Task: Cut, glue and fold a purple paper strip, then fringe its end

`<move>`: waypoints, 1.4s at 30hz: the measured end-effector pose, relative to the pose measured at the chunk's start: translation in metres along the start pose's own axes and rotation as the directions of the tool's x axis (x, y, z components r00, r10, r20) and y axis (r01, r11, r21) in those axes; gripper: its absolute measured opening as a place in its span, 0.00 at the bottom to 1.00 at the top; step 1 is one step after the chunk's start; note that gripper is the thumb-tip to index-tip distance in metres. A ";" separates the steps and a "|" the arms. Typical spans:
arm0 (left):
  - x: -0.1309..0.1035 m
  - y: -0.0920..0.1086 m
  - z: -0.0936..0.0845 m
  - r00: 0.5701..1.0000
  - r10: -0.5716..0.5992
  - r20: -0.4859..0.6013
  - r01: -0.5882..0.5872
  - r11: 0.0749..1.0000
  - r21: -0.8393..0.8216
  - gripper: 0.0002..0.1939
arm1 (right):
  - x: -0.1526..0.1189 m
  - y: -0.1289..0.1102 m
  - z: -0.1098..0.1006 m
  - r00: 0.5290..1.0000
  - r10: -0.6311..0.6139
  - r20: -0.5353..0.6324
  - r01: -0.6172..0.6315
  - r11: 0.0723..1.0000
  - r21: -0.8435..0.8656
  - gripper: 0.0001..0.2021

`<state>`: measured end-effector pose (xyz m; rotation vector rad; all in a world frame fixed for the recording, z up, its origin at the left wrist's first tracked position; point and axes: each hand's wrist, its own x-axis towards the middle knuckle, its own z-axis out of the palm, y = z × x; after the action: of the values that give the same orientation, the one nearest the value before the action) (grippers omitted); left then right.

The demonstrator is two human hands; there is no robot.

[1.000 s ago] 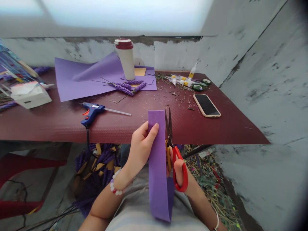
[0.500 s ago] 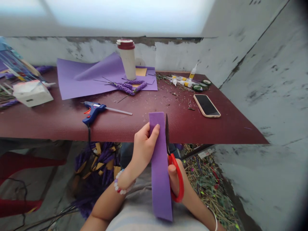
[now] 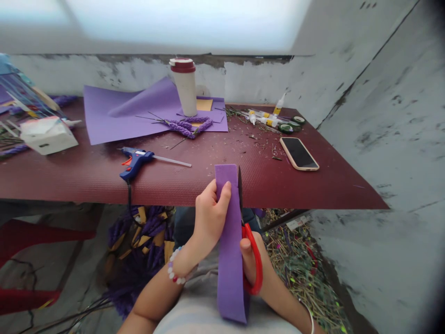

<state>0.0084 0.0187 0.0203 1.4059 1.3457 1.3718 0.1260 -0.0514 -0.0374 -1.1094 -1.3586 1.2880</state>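
Now the scissors (image 3: 248, 231) show their blades as one dark line along the right edge of the purple craft strip (image 3: 230, 241) — a second ago they stood spread — so snipping at that edge seems under way. The left hand (image 3: 210, 213) pinches the strip near its top, thumb in front; the right hand (image 3: 267, 268) grips the scissors, tips pointing away. The strip's upper end overlaps the maroon table (image 3: 174, 185) in view.

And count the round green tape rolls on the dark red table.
2: one green roll just behind the cream-cased, black-screened phone, the other roll farther back and slightly right. Others may be hidden.
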 end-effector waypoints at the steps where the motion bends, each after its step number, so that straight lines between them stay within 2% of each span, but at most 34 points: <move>1: 0.000 0.000 0.000 1.000 0.001 0.001 -0.001 1.000 0.001 0.17 | 0.000 0.000 0.001 1.000 0.002 -0.004 -0.002 1.000 -0.002 0.35; 11: -0.002 -0.002 0.004 1.000 0.022 0.004 -0.022 1.000 0.005 0.15 | 0.000 -0.003 0.002 0.999 0.020 -0.041 -0.024 0.995 -0.102 0.37; 21: -0.002 -0.004 0.004 1.000 0.026 0.009 -0.026 1.000 0.001 0.14 | 0.003 -0.007 0.004 0.996 0.018 -0.082 -0.028 0.991 -0.128 0.38; 35: 0.000 -0.007 0.004 1.000 0.011 -0.005 -0.010 1.000 0.026 0.15 | 0.005 -0.011 0.003 0.984 0.116 -0.137 -0.136 0.981 -0.142 0.40; 38: 0.001 -0.008 0.004 1.000 0.009 0.005 -0.009 1.000 0.003 0.16 | 0.004 -0.008 0.003 0.978 0.129 -0.165 -0.144 0.986 -0.085 0.40; 42: 0.004 -0.008 0.001 1.000 0.007 0.009 -0.007 1.000 -0.015 0.16 | 0.004 -0.001 0.001 0.969 0.152 -0.196 -0.123 0.980 0.154 0.37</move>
<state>0.0075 0.0239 0.0128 1.4065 1.3234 1.3758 0.1245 -0.0480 -0.0360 -1.2196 -1.0365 1.3065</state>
